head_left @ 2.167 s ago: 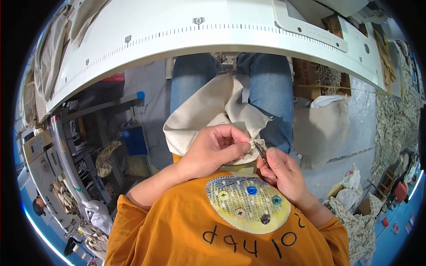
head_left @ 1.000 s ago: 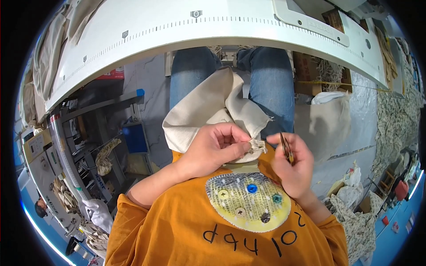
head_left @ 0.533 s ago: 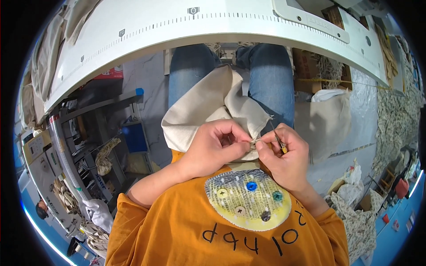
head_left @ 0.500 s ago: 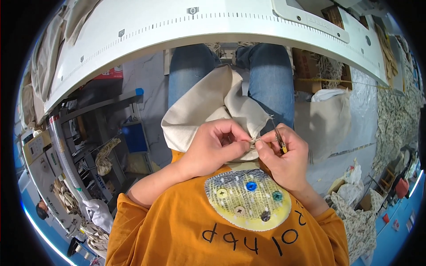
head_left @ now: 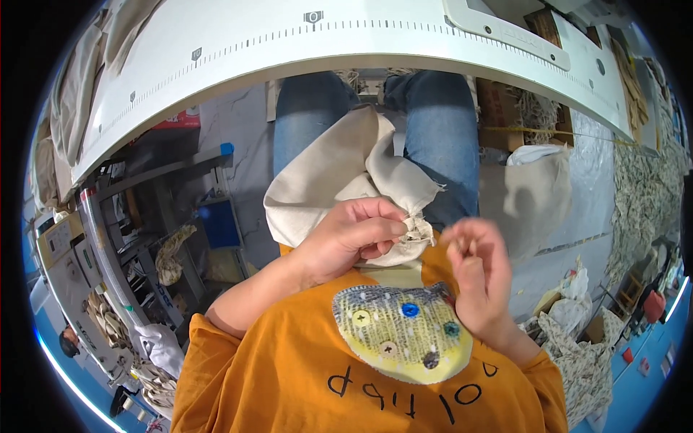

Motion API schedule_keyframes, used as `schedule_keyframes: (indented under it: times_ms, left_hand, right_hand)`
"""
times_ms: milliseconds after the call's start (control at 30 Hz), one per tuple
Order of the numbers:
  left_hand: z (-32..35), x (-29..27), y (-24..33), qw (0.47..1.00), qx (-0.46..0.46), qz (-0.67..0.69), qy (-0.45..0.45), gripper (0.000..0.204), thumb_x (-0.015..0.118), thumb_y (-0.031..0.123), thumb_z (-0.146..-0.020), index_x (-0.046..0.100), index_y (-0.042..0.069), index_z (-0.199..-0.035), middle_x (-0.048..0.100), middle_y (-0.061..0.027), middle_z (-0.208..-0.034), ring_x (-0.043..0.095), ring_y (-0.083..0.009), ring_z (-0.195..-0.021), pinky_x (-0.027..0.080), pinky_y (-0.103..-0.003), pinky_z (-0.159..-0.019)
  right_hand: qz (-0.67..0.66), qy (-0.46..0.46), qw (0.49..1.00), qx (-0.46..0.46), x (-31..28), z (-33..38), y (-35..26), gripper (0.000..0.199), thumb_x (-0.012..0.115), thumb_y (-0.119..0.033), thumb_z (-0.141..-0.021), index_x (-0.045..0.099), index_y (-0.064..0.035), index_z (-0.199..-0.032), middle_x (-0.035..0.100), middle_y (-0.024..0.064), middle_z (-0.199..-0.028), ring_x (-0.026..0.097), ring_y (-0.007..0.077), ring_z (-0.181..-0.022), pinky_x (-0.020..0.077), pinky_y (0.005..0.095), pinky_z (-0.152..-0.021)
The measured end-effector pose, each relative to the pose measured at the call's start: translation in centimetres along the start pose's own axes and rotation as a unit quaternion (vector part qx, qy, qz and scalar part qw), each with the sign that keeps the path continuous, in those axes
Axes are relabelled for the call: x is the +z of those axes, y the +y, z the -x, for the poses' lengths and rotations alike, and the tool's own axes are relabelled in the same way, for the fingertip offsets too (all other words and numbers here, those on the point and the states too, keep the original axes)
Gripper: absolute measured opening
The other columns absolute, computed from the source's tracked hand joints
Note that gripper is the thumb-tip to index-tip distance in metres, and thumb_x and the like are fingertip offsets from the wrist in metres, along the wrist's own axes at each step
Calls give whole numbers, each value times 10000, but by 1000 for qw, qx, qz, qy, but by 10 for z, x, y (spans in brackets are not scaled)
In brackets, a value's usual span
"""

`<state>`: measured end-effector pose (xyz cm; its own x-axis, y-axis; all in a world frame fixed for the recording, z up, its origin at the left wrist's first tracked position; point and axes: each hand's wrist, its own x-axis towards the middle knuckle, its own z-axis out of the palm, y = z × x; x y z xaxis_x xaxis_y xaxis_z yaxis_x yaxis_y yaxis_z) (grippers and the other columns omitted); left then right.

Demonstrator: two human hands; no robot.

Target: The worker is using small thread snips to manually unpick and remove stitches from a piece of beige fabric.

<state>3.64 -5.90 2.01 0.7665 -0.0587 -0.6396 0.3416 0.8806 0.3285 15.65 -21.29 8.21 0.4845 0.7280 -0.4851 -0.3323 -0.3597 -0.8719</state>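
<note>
A beige cloth (head_left: 321, 166) lies bunched over my lap, with a gathered, frayed edge (head_left: 419, 229) at its right side. My left hand (head_left: 336, 242) pinches this edge between thumb and fingers. Just right of the cloth and apart from it, my right hand (head_left: 482, 278) is raised with its fingers curled in. Motion blurs these fingertips, and whatever they hold cannot be made out. The small snips with a yellow part, seen earlier in this hand, do not show now.
A white table edge with a ruler scale (head_left: 253, 50) spans the top. A dark metal frame (head_left: 166, 169) stands at left on the floor. To the right hang a beige cloth piece (head_left: 530, 216) and a box of cut threads (head_left: 530, 115). Patterned fabric (head_left: 642, 187) lies farther right.
My right hand has let go of the gathered edge and moved right and slightly down, away from the cloth. The left hand keeps its pinch. The snips have dropped out of sight.
</note>
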Motion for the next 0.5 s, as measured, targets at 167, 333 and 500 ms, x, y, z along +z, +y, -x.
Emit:
schedule_keyframes:
  times_ms: [167,333,500]
  left_hand:
    - [0,2,0,999,18,-26,3,118,614,117,-823,601,50,-918,551,41,-728,450,-12,-609,320,-155,-514]
    - [0,1,0,999,27,-40,6,121,615,125,-824,606,51,-920,547,48,-723,442,-7,-609,311,-152,-511]
    - [-1,0,-1,998,35,-52,10,134,617,134,-825,607,50,-928,546,50,-722,434,-4,-602,305,-151,-505]
  right_hand:
    - [-104,-78,978,162,1,7,7,260,437,-274,-953,518,-29,-918,446,-33,-708,373,35,-608,318,180,-564]
    - [-131,-72,969,197,0,3,13,319,390,-321,-965,519,-53,-848,340,-82,-596,274,13,-540,214,185,-492]
    - [-148,-76,964,206,0,1,13,321,391,-330,-963,516,-65,-833,323,-91,-584,249,9,-520,196,185,-477]
